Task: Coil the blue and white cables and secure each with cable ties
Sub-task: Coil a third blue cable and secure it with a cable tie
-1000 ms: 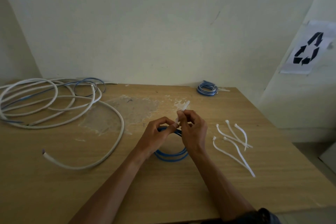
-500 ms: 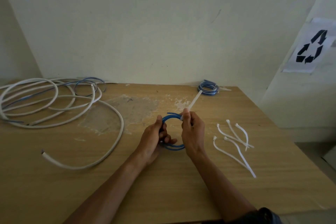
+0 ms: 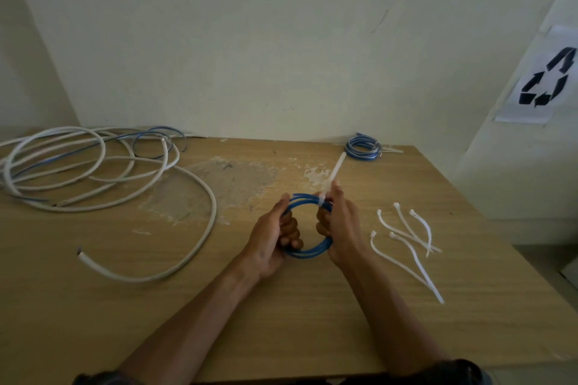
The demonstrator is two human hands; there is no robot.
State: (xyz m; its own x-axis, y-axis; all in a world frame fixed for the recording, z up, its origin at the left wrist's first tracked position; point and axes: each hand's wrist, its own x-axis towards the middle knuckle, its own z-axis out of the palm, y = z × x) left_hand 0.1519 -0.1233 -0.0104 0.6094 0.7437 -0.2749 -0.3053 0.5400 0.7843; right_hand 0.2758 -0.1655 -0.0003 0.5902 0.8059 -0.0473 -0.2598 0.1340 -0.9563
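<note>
Above the table point(image 3: 312, 306), the left hand point(image 3: 272, 241) gripped the blue coil point(image 3: 308, 255); the right hand point(image 3: 339, 228) pinched its cable tie point(image 3: 334, 175). Light and springy, the coil probably needed holding beside the tie.

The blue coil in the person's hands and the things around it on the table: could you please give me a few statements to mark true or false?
1. Both hands hold the blue coil. True: the left hand grips its left side, the right hand its right.
2. The cable tie on that coil has its tail pointing towards the person. False: the tail points away, towards the wall.
3. Spare cable ties lie to the right of the hands. True.
4. The white cable is neatly coiled and tied. False: it lies in loose loops with a free end.
5. A second blue coil sits at the table's far edge. True.
</note>
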